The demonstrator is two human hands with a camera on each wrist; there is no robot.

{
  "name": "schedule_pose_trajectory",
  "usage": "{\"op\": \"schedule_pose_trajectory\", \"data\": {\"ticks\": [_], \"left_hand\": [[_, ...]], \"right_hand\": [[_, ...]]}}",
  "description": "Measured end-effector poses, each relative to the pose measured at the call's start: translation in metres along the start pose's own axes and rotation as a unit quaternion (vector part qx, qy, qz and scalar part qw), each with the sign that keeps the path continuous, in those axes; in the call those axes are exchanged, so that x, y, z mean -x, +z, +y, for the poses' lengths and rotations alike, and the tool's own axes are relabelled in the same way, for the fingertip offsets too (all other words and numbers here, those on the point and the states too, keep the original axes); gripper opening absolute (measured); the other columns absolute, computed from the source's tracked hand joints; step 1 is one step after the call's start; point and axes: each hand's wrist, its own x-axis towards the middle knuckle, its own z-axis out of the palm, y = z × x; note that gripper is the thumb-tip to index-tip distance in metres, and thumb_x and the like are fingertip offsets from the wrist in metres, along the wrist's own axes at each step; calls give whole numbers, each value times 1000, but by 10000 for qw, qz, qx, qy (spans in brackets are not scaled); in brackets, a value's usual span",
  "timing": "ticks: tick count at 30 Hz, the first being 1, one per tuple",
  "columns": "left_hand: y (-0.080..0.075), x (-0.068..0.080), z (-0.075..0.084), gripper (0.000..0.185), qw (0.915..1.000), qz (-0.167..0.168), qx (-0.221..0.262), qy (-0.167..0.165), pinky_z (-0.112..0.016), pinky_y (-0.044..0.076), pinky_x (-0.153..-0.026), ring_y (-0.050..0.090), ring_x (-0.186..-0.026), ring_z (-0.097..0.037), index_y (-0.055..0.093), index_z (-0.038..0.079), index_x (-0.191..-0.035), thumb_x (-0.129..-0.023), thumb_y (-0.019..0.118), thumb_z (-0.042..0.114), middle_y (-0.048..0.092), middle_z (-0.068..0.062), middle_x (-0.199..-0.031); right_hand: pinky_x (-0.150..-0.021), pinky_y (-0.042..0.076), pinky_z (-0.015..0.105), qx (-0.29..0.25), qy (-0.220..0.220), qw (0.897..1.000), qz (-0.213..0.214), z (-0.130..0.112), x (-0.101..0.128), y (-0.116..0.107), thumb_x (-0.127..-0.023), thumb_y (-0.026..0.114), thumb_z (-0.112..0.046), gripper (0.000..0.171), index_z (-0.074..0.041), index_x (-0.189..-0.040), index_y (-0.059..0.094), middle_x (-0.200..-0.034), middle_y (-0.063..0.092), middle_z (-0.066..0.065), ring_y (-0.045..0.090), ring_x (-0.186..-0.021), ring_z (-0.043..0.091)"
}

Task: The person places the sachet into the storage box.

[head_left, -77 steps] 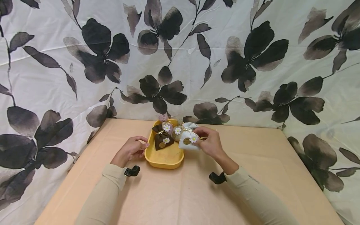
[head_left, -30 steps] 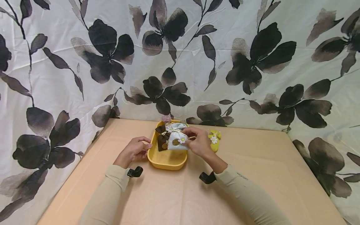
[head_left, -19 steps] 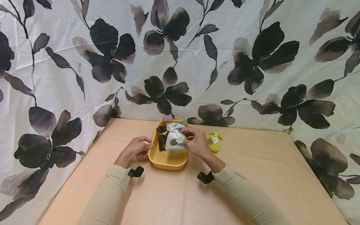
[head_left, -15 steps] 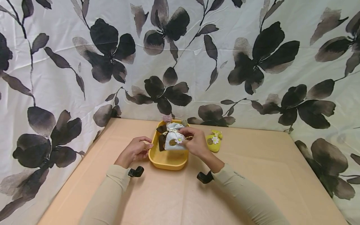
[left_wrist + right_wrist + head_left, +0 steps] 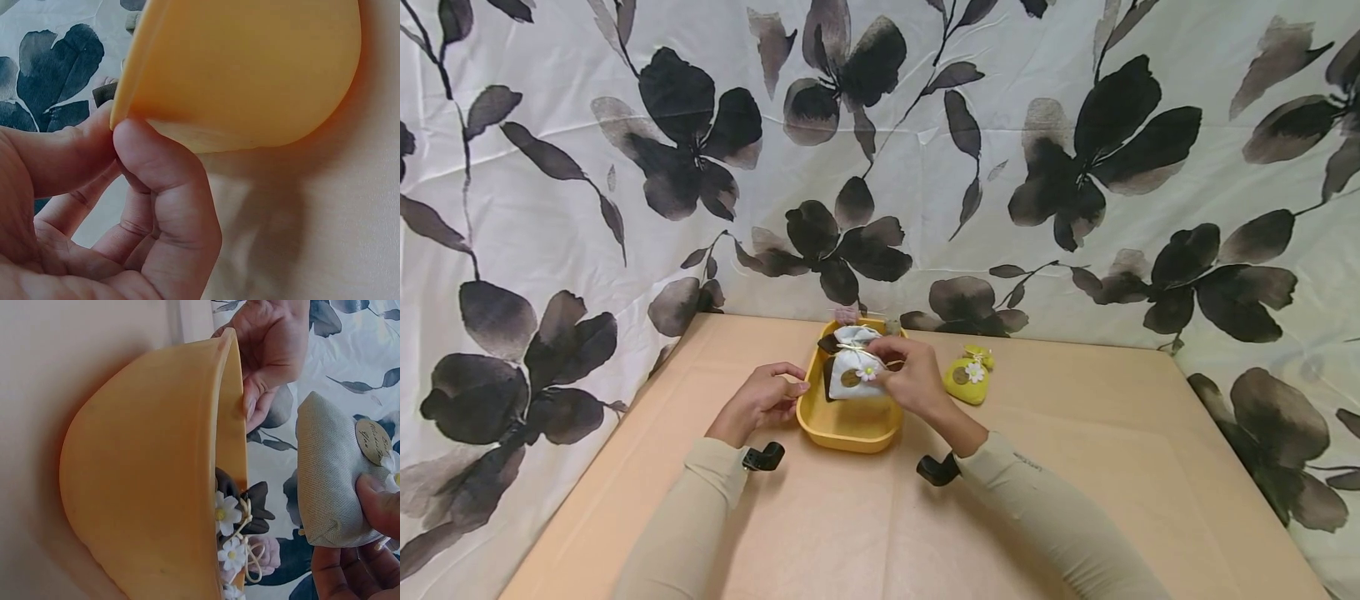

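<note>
My left hand (image 5: 763, 400) pinches the left rim of a yellow tray (image 5: 850, 442) between thumb and finger, closely seen in the left wrist view. A pale drawstring pouch (image 5: 853, 375), with a daisy and a round tag, is held by my right hand (image 5: 913, 379). In the right wrist view this pouch (image 5: 331, 475) hangs above the tray's rim, apart from it. Behind it in the tray, a dark brown pouch (image 5: 828, 343) is mostly covered. A pinkish pouch (image 5: 847, 315) pokes up at the tray's far end.
To the right of the tray a yellow-green pouch (image 5: 967, 379) with a white flower lies on the tan table (image 5: 1075, 467). A floral cloth (image 5: 925, 167) hangs behind the table's far edge.
My right hand has carried the pale pouch leftward, from the tray's right side to over the brown pouch. The yellow-green pouch has come into sight. My left hand keeps its hold on the tray.
</note>
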Motion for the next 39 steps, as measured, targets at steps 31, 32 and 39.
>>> {"op": "schedule_pose_trajectory", "data": {"ticks": [31,32,39], "left_hand": [[0,-6,-2,25,9999,-51,117,68,-21,49,-52,55,-61,-12,61,3,-122,-98,68,3,59,-4,-83],[0,-6,-2,24,9999,-36,115,66,-21,49,-52,55,-61,-12,61,4,-121,-98,67,3,59,-4,-83],[1,-7,-2,23,9997,-95,209,84,-21,49,-53,54,-61,-12,61,3,-119,-97,67,1,58,-5,-82]], "right_hand": [[-71,58,24,189,-6,9997,-161,9,-9,28,-73,74,17,31,-5,-95,78,-92,75,11,62,-76,14],[-69,56,22,212,-1,9996,-175,9,-9,29,-73,74,17,31,-5,-95,78,-91,75,10,61,-75,14],[-71,52,21,441,146,9984,-322,14,-7,35,-75,73,16,33,-7,-98,79,-89,74,6,59,-79,15]]}}
